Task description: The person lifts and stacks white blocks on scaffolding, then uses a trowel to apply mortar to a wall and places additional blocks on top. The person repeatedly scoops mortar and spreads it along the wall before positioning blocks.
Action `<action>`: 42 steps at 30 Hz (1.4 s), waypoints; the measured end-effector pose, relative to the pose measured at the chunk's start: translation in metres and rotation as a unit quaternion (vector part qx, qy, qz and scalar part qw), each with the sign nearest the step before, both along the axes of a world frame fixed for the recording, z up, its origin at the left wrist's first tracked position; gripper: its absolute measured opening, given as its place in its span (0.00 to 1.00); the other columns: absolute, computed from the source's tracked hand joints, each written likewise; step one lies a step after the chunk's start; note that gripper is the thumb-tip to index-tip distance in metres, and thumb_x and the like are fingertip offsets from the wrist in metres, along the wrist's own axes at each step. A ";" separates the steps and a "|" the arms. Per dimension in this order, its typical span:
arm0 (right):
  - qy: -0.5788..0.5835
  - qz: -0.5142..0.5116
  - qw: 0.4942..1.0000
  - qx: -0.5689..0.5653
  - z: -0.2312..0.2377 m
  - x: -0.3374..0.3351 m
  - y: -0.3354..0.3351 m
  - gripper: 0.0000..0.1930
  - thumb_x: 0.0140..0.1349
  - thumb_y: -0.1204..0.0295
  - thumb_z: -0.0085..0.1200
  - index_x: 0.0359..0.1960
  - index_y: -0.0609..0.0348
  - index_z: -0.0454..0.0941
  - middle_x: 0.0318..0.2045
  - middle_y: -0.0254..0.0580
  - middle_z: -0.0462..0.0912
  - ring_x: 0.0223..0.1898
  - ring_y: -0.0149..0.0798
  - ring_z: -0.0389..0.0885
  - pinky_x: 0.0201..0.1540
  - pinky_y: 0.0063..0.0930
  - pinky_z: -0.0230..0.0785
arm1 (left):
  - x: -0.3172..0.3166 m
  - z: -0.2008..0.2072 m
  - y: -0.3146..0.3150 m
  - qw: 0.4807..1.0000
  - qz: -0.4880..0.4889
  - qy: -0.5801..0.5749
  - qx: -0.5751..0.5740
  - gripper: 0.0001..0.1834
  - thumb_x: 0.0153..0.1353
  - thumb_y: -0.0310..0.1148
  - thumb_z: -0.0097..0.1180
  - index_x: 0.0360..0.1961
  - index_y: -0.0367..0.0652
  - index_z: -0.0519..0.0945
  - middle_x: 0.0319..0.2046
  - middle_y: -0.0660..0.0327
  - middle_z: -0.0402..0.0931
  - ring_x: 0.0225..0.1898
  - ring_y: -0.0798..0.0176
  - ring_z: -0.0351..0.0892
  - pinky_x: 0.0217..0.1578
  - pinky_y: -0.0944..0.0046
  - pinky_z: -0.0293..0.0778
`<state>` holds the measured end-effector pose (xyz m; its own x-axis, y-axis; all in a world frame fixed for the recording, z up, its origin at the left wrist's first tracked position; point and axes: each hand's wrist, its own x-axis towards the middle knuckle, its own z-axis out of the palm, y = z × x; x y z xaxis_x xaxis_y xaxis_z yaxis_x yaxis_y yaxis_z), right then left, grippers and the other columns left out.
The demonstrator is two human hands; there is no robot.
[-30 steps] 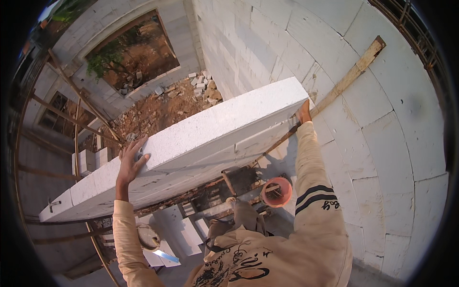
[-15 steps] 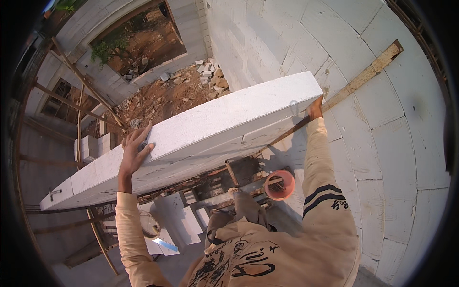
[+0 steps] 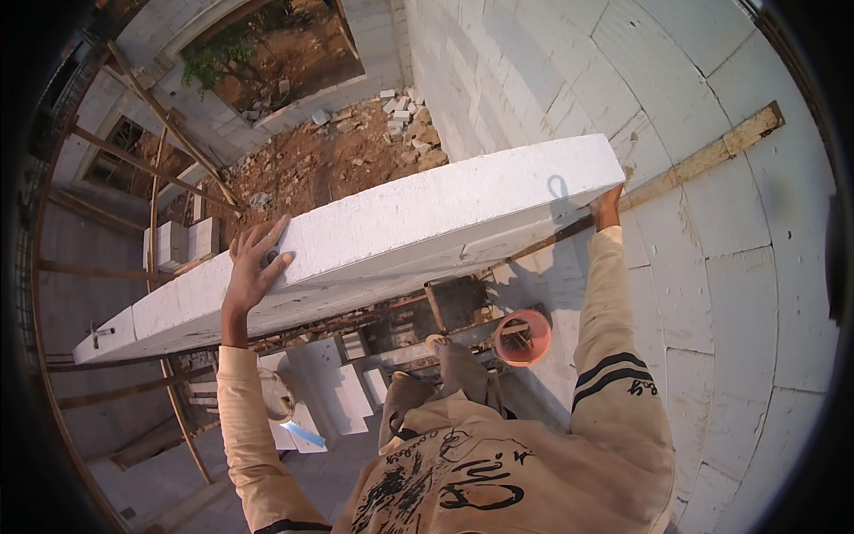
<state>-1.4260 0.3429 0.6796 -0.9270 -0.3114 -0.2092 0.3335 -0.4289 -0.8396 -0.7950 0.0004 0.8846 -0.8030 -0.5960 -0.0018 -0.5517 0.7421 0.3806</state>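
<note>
A long white masonry block lies along the top of a pale block wall, crossing the view from lower left to upper right. My left hand is on its upper edge, fingers over the top and thumb apart; a small dark ring shape shows between them. At the block's far right end, my right hand grips the lower corner, close to the side wall. Some of its fingers are hidden behind the block.
A tall block wall rises on the right, with a wooden plank against it. Below are an orange bucket, stacked white blocks and a blue-bladed handsaw. Wooden poles stand at left; rubble lies beyond.
The view has shifted slightly, so the surroundings sit a little further right. Both hands remain at the block, with little visible change in their grip.
</note>
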 end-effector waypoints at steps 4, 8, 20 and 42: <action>-0.005 -0.001 1.000 -0.011 0.003 0.003 0.002 0.28 0.76 0.51 0.37 0.65 0.57 0.74 0.62 0.40 0.80 0.62 0.46 0.78 0.65 0.41 0.71 | 0.001 0.000 0.001 1.000 0.005 0.007 0.014 0.36 0.65 0.53 0.61 0.73 0.57 0.72 0.65 0.54 0.72 0.69 0.49 0.62 0.73 0.48 0.44; 0.029 0.027 0.999 -0.030 0.008 0.007 0.004 0.26 0.77 0.53 0.38 0.65 0.57 0.74 0.61 0.41 0.80 0.61 0.44 0.79 0.64 0.39 0.72 | 0.000 0.000 0.000 1.000 0.015 -0.010 0.006 0.37 0.65 0.53 0.61 0.73 0.56 0.72 0.65 0.54 0.72 0.70 0.49 0.62 0.73 0.49 0.44; 0.046 0.007 0.999 0.023 0.016 0.014 -0.001 0.24 0.78 0.55 0.41 0.63 0.58 0.74 0.57 0.39 0.81 0.58 0.41 0.81 0.61 0.40 0.74 | -0.008 0.006 0.001 0.999 0.003 -0.021 0.038 0.38 0.62 0.53 0.63 0.72 0.51 0.73 0.65 0.53 0.72 0.69 0.47 0.63 0.73 0.49 0.47; 0.049 -0.017 0.997 0.063 -0.011 -0.006 0.015 0.24 0.76 0.52 0.43 0.63 0.53 0.74 0.60 0.38 0.79 0.61 0.42 0.77 0.65 0.39 0.69 | 0.009 -0.009 -0.001 0.996 0.024 0.044 0.069 0.38 0.64 0.62 0.60 0.72 0.64 0.73 0.70 0.57 0.69 0.73 0.49 0.59 0.74 0.41 0.39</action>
